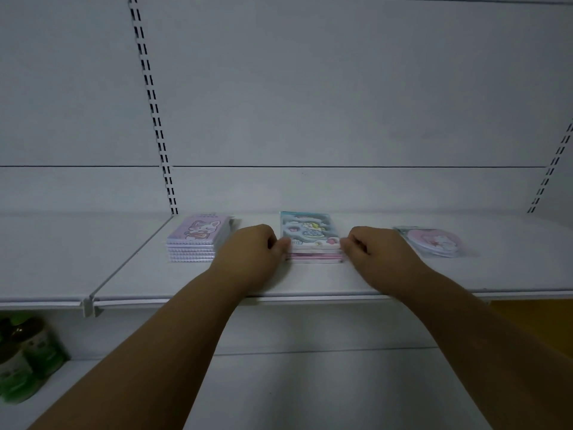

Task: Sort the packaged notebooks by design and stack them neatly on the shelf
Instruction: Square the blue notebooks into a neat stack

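Three lots of packaged notebooks lie on the white shelf (310, 283). In the middle is a stack with a light-blue cartoon cover (308, 232) on top. My left hand (252, 252) pinches the stack's left front corner with curled fingers. At the stack's right front corner my right hand (376, 252) does the same. To the left stands a stack of purple bunny-cover notebooks (198, 237). To the right lies a pink round-design notebook pack (435, 242), flat on the shelf.
A grey back panel with slotted uprights (155, 119) rises behind the shelf. A shelf divider edge (124, 265) runs on the left. Green bottles (28, 361) stand on the lower shelf at bottom left. An orange surface (536, 308) shows under the shelf at right.
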{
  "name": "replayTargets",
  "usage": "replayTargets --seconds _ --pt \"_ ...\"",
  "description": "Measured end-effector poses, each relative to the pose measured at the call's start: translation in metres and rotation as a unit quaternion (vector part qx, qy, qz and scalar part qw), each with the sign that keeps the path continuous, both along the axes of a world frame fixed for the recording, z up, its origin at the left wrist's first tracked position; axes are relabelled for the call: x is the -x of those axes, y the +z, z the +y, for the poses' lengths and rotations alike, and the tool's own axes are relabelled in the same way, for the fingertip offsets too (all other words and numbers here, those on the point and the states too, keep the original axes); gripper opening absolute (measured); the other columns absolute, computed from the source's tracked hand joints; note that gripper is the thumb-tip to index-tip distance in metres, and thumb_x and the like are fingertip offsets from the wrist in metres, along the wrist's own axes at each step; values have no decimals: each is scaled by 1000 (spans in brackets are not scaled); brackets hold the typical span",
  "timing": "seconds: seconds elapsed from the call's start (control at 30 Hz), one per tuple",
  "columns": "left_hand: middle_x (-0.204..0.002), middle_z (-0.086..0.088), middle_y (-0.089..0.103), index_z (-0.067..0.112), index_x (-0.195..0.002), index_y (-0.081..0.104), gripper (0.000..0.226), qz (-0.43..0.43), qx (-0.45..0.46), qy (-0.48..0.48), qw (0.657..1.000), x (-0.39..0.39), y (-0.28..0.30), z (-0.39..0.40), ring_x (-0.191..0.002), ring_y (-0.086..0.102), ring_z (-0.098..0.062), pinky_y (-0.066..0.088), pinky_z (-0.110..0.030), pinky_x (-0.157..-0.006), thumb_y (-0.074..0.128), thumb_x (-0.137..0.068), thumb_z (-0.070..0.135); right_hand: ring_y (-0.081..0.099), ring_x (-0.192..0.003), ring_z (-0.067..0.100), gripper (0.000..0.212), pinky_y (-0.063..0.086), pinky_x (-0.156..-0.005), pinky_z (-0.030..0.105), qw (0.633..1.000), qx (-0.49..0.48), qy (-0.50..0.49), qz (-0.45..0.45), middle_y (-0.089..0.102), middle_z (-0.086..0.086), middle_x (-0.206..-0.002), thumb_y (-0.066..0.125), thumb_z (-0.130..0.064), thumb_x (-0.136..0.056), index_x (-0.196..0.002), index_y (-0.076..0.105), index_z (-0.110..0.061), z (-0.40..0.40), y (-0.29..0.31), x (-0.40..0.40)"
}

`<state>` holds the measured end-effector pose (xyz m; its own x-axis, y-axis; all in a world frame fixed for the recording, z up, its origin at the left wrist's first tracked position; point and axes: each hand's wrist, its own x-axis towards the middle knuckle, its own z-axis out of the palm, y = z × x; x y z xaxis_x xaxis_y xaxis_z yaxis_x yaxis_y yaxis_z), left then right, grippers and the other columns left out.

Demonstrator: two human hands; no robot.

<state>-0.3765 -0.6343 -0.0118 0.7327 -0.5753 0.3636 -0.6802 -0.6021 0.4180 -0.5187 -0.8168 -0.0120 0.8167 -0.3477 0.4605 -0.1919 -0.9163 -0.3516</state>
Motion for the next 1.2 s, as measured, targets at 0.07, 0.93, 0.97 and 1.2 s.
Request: replayTargets --seconds 0.07,0.93,0.97,1.2 --pt "-78 0 64 18 -86 59 32 51 10 9 999 -6 8 -4 -69 58 -13 38 -28 -56 44 -97 44 54 -61 17 36 38 -59 29 996 -90 -15 -18 61 3 -65 42 -30 -98 -71 60 -12 -5 6 -5" --pt "-114 -12 64 11 -131 52 35 15 -210 -1 978 -36 25 -63 -106 59 -27 38 -29 -74 42 -98 17 68 -62 24 17 55 -54 27 952 -272 -98 101 69 14 -77 53 -17 -91 -93 65 -4 -22 28 -80" --pt "-116 -13 63 11 -134 49 37 -7 -224 -12 975 -36 25 -61 -107 58 -28 38 -29 -75 42 -98 18 65 -54 23 18 52 -50 25 952 -275 -102 86 67 13 -70 51 -17 -91 -88 64 -5 -21 29 -78" --pt "-92 -15 70 4 -95 65 35 68 -43 27 996 -20 23 -20 -87 67 -32 55 -41 -78 43 -96 31 61 -73 27 48 47 -70 34 990 -110 -72 52 69 17 -81 42 -33 -98 -79 69 2 -22 19 -43"
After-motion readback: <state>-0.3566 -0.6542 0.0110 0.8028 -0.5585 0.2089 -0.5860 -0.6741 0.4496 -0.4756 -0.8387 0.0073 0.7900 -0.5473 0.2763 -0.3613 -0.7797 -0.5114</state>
